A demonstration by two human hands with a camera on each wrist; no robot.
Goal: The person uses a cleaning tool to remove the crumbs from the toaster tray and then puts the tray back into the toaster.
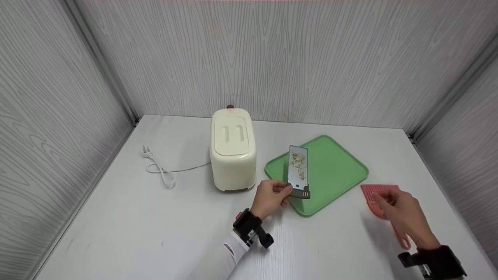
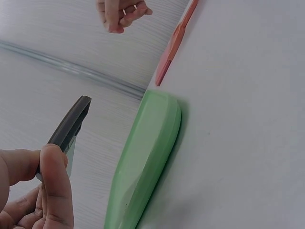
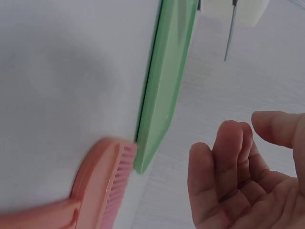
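My left hand (image 1: 270,198) pinches the dark slotted end of a flat metal crumb tray (image 1: 298,165) between thumb and fingers. Brown crumbs lie scattered on its shiny surface. It is held above the left part of a green serving tray (image 1: 334,167) on the table. In the left wrist view the crumb tray (image 2: 71,121) appears nearly edge-on. On the right, my right hand (image 1: 406,214) hovers over a coral-red brush (image 3: 100,181), fingers loosely bent with nothing in them. The right wrist view shows a gap between thumb and fingers. The hand partly covers the brush in the head view.
A cream toaster (image 1: 233,167) with its lid on stands left of the green tray. Its white cord (image 1: 167,171) and plug (image 1: 146,153) lie on the table to the left. Wood-grain panels (image 1: 272,58) enclose the white table (image 1: 128,229) at the back and sides.
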